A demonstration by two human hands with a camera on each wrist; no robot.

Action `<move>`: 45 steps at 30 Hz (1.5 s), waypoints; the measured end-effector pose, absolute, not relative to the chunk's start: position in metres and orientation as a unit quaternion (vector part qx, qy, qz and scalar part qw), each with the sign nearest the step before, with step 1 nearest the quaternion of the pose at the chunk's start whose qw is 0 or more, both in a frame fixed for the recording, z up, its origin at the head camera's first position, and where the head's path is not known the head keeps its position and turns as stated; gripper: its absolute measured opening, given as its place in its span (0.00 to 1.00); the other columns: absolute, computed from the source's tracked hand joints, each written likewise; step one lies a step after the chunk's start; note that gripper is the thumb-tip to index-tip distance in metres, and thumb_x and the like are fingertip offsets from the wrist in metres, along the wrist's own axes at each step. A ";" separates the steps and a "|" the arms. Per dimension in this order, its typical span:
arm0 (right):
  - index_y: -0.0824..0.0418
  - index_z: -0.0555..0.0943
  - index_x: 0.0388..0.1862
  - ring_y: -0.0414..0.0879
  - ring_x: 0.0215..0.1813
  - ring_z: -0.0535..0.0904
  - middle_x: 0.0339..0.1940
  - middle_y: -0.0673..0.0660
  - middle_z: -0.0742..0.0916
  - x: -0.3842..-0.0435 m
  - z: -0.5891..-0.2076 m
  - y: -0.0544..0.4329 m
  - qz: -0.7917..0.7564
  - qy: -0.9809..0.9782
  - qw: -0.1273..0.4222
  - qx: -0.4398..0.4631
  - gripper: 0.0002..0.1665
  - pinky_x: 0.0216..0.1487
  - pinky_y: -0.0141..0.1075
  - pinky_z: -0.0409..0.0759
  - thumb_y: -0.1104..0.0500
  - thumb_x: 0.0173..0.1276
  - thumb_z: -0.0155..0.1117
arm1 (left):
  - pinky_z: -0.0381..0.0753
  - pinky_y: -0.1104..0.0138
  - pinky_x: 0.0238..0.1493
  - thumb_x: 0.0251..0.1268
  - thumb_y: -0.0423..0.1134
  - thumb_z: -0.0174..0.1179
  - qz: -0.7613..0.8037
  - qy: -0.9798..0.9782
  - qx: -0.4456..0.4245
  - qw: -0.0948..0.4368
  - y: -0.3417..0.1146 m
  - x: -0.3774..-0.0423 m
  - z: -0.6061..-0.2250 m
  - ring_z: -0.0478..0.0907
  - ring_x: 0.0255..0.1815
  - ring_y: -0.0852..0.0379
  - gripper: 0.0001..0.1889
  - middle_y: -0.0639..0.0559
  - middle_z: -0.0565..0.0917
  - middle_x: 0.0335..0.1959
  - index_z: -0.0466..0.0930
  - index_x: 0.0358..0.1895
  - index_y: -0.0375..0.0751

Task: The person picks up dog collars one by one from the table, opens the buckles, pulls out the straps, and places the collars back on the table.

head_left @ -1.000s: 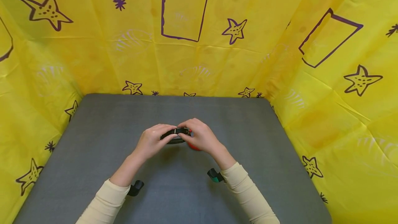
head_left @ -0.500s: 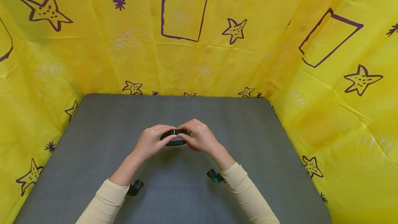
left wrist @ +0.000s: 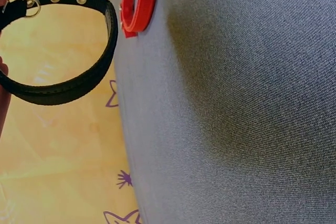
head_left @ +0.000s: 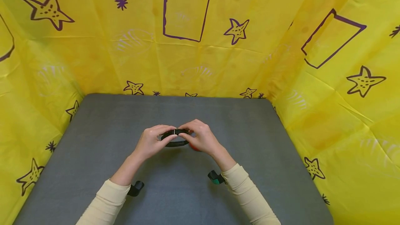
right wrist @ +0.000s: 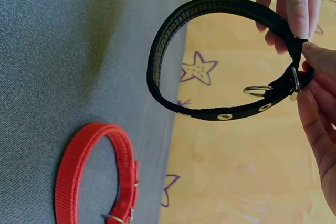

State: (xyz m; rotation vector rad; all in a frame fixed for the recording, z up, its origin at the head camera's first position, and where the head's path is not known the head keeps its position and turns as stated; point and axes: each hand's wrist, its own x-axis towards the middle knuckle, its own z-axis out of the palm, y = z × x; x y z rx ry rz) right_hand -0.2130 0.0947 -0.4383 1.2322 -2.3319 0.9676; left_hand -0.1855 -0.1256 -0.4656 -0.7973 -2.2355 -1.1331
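Observation:
A black pet collar (right wrist: 156, 64), closed into a loop, hangs above the table between both hands. My left hand (head_left: 152, 140) pinches its strap from the left, seen at the top of the right wrist view. From the other side my right hand (head_left: 202, 137) holds the strap between thumb and fingers, right beside the metal buckle (right wrist: 295, 80). Metal eyelets and a D-ring (right wrist: 257, 91) show on the band. A red pet collar (right wrist: 68, 177), also looped, stands on the table beyond the black one, partly hidden by my right hand in the head view.
The grey table (head_left: 175, 197) has yellow fabric walls (head_left: 193, 58) with drawn stars at its back and sides. Dark camera mounts stick out at the left wrist (head_left: 135, 188) and the right wrist (head_left: 215, 177).
The black collar's strap and its light loop have shifted slightly left between the fingers. Both hands stay almost in place, and the red collar stays behind the right hand.

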 end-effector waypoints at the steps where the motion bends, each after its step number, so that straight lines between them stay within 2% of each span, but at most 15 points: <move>1: 0.59 0.87 0.42 0.43 0.36 0.78 0.37 0.50 0.87 -0.213 -0.439 0.095 0.341 -0.818 0.167 0.433 0.12 0.36 0.38 0.82 0.61 0.58 0.75 | 0.84 0.59 0.33 0.50 0.34 0.75 -0.421 -0.820 -0.294 0.253 -0.126 -0.186 -0.466 0.85 0.39 0.50 0.15 0.50 0.88 0.40 0.88 0.44 0.40; 5: 0.58 0.87 0.42 0.44 0.36 0.79 0.36 0.50 0.87 -0.215 -0.441 0.095 0.347 -0.813 0.171 0.436 0.12 0.36 0.38 0.82 0.59 0.60 0.74 | 0.84 0.61 0.34 0.50 0.31 0.74 -0.437 -0.811 -0.296 0.252 -0.125 -0.187 -0.467 0.85 0.36 0.50 0.14 0.50 0.88 0.39 0.88 0.43 0.39; 10: 0.58 0.87 0.43 0.46 0.36 0.80 0.37 0.50 0.87 -0.216 -0.444 0.097 0.369 -0.804 0.165 0.436 0.12 0.37 0.34 0.82 0.58 0.61 0.74 | 0.83 0.68 0.35 0.50 0.30 0.74 -0.455 -0.806 -0.288 0.248 -0.125 -0.187 -0.469 0.85 0.35 0.56 0.14 0.52 0.87 0.38 0.88 0.42 0.40; 13: 0.59 0.86 0.43 0.45 0.37 0.80 0.38 0.50 0.87 -0.217 -0.445 0.098 0.390 -0.798 0.159 0.431 0.12 0.37 0.34 0.82 0.59 0.60 0.74 | 0.83 0.69 0.37 0.50 0.30 0.74 -0.467 -0.803 -0.282 0.240 -0.126 -0.187 -0.470 0.85 0.36 0.57 0.14 0.52 0.87 0.38 0.88 0.42 0.40; 18: 0.59 0.86 0.43 0.42 0.35 0.81 0.37 0.52 0.87 -0.217 -0.444 0.099 0.435 -0.787 0.155 0.410 0.13 0.36 0.35 0.83 0.62 0.58 0.75 | 0.84 0.67 0.37 0.50 0.30 0.74 -0.490 -0.800 -0.265 0.222 -0.127 -0.187 -0.471 0.85 0.36 0.57 0.14 0.50 0.87 0.38 0.88 0.43 0.38; 21: 0.59 0.86 0.44 0.40 0.35 0.81 0.37 0.51 0.87 -0.216 -0.444 0.100 0.448 -0.789 0.145 0.396 0.12 0.37 0.34 0.82 0.61 0.60 0.74 | 0.84 0.66 0.37 0.51 0.30 0.74 -0.504 -0.798 -0.255 0.212 -0.127 -0.185 -0.472 0.86 0.36 0.56 0.13 0.51 0.87 0.39 0.88 0.43 0.39; 25: 0.59 0.85 0.45 0.44 0.35 0.82 0.39 0.53 0.87 -0.214 -0.444 0.099 0.464 -0.794 0.120 0.375 0.12 0.37 0.40 0.83 0.61 0.63 0.71 | 0.84 0.63 0.38 0.50 0.29 0.74 -0.514 -0.797 -0.239 0.207 -0.125 -0.184 -0.472 0.86 0.36 0.54 0.14 0.50 0.87 0.38 0.88 0.43 0.39; 31: 0.63 0.83 0.47 0.49 0.35 0.82 0.37 0.57 0.87 -0.211 -0.444 0.096 0.490 -0.804 0.086 0.325 0.11 0.39 0.40 0.82 0.65 0.65 0.68 | 0.84 0.53 0.37 0.48 0.24 0.73 -0.525 -0.794 -0.223 0.210 -0.118 -0.175 -0.457 0.86 0.36 0.45 0.14 0.41 0.87 0.36 0.86 0.41 0.30; 35: 0.67 0.82 0.47 0.52 0.37 0.83 0.38 0.59 0.87 -0.199 -0.422 0.094 0.505 -0.811 0.066 0.287 0.10 0.42 0.40 0.82 0.66 0.67 0.66 | 0.84 0.53 0.37 0.48 0.22 0.72 -0.522 -0.795 -0.220 0.216 -0.114 -0.165 -0.437 0.85 0.35 0.43 0.13 0.39 0.86 0.35 0.86 0.39 0.28; 38: 0.68 0.82 0.48 0.53 0.41 0.84 0.42 0.61 0.87 -0.192 -0.409 0.094 0.542 -0.798 0.036 0.261 0.11 0.46 0.40 0.82 0.66 0.68 0.64 | 0.84 0.57 0.38 0.48 0.25 0.73 -0.523 -0.797 -0.211 0.215 -0.116 -0.168 -0.445 0.85 0.36 0.47 0.13 0.44 0.87 0.35 0.86 0.40 0.32; 42: 0.71 0.80 0.49 0.58 0.44 0.84 0.45 0.65 0.86 -0.195 -0.411 0.095 0.600 -0.762 -0.004 0.243 0.11 0.47 0.38 0.82 0.67 0.69 0.63 | 0.84 0.63 0.40 0.52 0.32 0.74 -0.529 -0.806 -0.184 0.193 -0.120 -0.176 -0.465 0.85 0.38 0.55 0.12 0.52 0.87 0.37 0.87 0.42 0.39; 45: 0.72 0.80 0.49 0.60 0.45 0.83 0.46 0.67 0.86 -0.196 -0.412 0.095 0.615 -0.750 -0.016 0.244 0.12 0.47 0.35 0.81 0.67 0.70 0.62 | 0.84 0.60 0.41 0.54 0.34 0.73 -0.527 -0.812 -0.177 0.179 -0.119 -0.174 -0.465 0.84 0.40 0.57 0.12 0.53 0.86 0.38 0.87 0.43 0.40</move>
